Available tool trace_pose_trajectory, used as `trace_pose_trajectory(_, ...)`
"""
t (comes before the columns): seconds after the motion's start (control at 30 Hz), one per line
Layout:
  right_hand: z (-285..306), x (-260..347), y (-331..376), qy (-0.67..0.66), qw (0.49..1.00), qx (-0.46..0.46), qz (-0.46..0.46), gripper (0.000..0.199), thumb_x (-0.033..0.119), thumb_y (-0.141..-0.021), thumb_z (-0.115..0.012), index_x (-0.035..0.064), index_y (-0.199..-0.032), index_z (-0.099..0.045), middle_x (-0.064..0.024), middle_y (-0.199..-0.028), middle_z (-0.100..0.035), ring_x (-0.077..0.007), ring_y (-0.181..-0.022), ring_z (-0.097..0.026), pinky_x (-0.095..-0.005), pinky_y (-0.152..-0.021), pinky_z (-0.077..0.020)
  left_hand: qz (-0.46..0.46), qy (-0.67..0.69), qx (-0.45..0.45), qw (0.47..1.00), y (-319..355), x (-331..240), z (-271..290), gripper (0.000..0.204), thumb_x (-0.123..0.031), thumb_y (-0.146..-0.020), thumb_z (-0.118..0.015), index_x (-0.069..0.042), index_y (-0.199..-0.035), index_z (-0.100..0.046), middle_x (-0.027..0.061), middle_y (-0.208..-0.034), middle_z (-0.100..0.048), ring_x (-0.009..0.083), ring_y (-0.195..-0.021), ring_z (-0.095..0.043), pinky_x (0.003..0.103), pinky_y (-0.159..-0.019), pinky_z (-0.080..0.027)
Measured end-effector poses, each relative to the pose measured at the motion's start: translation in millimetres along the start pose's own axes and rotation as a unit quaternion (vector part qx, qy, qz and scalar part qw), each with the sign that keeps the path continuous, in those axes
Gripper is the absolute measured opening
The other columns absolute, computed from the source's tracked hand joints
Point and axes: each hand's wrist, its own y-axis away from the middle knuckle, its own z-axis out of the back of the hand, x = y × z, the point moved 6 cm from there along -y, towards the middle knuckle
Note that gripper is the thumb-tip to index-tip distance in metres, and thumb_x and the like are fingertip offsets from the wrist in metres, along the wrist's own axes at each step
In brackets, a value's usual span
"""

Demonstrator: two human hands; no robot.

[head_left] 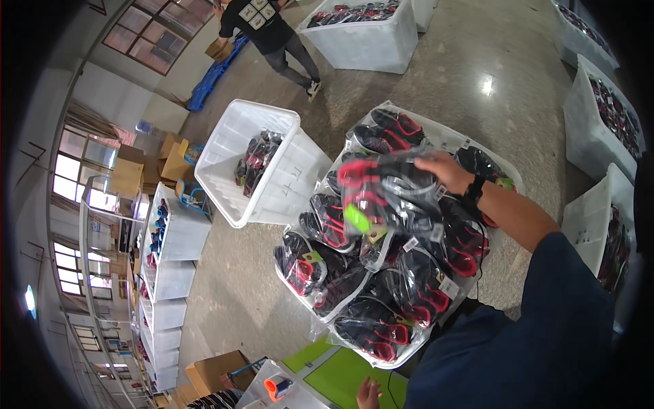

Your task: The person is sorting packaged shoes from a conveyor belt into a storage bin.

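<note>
My right fingers pinch the right end of the bagged black-and-red shoes above the heaped white bin, my half-curled left fingers look empty, and the light, slick, yielding bundle probably wants gripping around a firm shoe.

White bins of bagged shoes suggest a warehouse.

Shoes: black and red
Bright green is recorded on a tag, white on a bin, navy on the sleeve.
</note>
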Motion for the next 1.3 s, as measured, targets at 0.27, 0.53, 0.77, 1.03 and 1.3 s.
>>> trace_pose_trajectory(0.27, 105, -40, -134, -0.036, 0.984, -0.172, -0.022, 0.04, 0.037, -0.091, -0.077, 0.006, -0.114, -0.067, -0.0007, -0.095, -0.071, -0.0115, -0.079, -0.069, -0.0273, -0.055, -0.0521, 0.015, -0.135, -0.055, 0.989, 45, 113, 30, 0.053, -0.036, -0.1, -0.065, -0.001, -0.139, -0.057, 0.0112, -0.11, -0.069, 0.0178, -0.093, -0.065, 0.032, -0.072, -0.053)
trace_pose_trajectory(0.53, 178, -140, -197, 0.242, 0.888, -0.355, -0.166, 0.05, 0.037, -0.091, -0.075, -0.0017, -0.12, -0.061, -0.0106, -0.098, -0.067, -0.0214, -0.082, -0.065, -0.0347, -0.061, -0.0534, 0.159, -0.061, -0.098, 0.981, 112, 156, 47, 0.056, -0.04, -0.098, -0.067, -0.003, -0.14, -0.057, 0.0111, -0.108, -0.069, 0.0192, -0.092, -0.065, 0.034, -0.075, -0.054)
trace_pose_trajectory(0.77, 201, -130, -218, 0.309, 0.911, -0.269, -0.041, 0.059, 0.037, -0.092, -0.066, -0.0043, -0.134, -0.059, -0.0279, -0.132, -0.062, -0.0383, -0.127, -0.057, -0.0418, -0.107, -0.0441, 0.191, 0.04, -0.099, 0.976, 111, 141, 47, 0.055, -0.039, -0.099, -0.067, -0.007, -0.143, -0.055, 0.0121, -0.116, -0.068, 0.0212, -0.097, -0.066, 0.035, -0.077, -0.055)
trace_pose_trajectory(1.03, 110, -51, -150, 0.551, 0.718, -0.425, -0.011, 0.064, 0.039, -0.092, -0.064, -0.0001, -0.141, -0.053, -0.034, -0.126, -0.06, -0.0444, -0.128, -0.053, -0.0482, -0.108, -0.0438, 0.137, -0.025, -0.111, 0.984, 105, 170, 77, 0.056, -0.039, -0.1, -0.064, -0.004, -0.143, -0.054, 0.0122, -0.114, -0.07, 0.0214, -0.094, -0.067, 0.035, -0.075, -0.055)
trace_pose_trajectory(1.3, 15, -104, -19, 0.435, 0.859, -0.207, 0.172, 0.044, 0.024, -0.102, -0.058, 0.0067, -0.142, -0.051, -0.0119, -0.115, -0.066, -0.0197, -0.102, -0.063, -0.0335, -0.085, -0.0508, 0.188, 0.001, -0.063, 0.98, 99, 308, 189, 0.06, -0.04, -0.098, -0.061, -0.001, -0.143, -0.053, 0.0214, -0.137, -0.059, 0.0306, -0.117, -0.061, 0.042, -0.086, -0.054)
